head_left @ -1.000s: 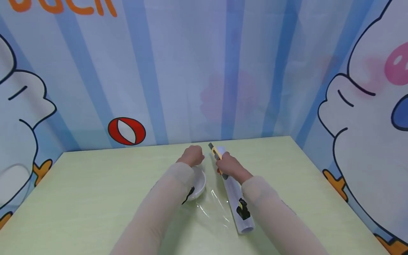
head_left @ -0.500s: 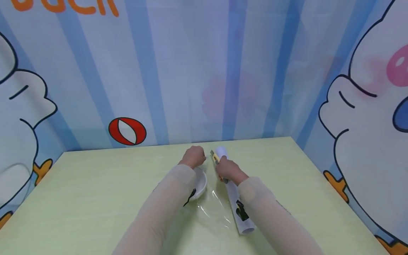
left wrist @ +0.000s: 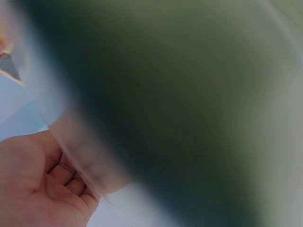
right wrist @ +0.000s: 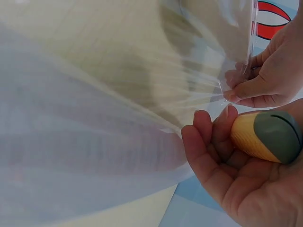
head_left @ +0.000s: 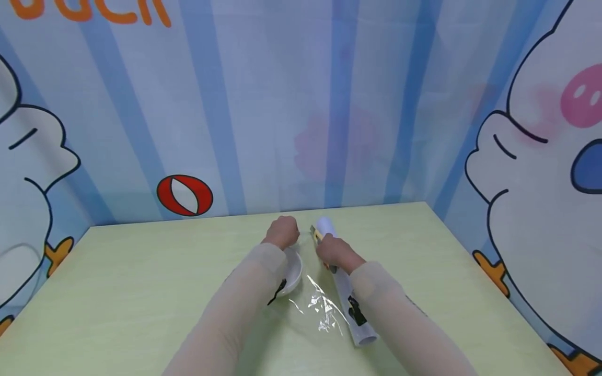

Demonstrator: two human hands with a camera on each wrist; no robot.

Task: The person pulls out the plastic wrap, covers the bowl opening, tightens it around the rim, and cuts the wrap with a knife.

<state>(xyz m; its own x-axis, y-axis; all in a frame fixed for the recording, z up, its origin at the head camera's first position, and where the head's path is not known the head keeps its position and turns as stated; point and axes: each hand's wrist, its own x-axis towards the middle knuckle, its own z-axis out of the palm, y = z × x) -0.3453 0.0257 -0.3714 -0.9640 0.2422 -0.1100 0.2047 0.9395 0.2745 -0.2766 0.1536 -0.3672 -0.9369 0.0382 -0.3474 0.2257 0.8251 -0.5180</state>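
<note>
In the head view, my left hand [head_left: 282,232] is beyond a white bowl [head_left: 293,271], partly hidden by my forearm. Its fingers pinch the edge of clear plastic wrap [right wrist: 203,71], gathered into creases there in the right wrist view. My right hand [head_left: 339,253] grips a yellow and grey utility knife [right wrist: 258,136], its front end [head_left: 314,231] pointing away from me over the wrap's roll [head_left: 345,295]. Fingers of this hand lie beside the film at the roll. The film stretches between bowl and roll, with shiny wrinkles. Blur covers much of the left wrist view.
A pale yellow-green table [head_left: 178,292] lies under everything. Behind it hangs a blue striped backdrop [head_left: 282,104] with cartoon figures, which also closes off both sides. A black strap [head_left: 356,310] shows by my right forearm and another [head_left: 278,291] by the left.
My right hand has drawn the knife a little nearer to me along the roll. Bright wrinkles have appeared in the film. The left hand stays almost in place.
</note>
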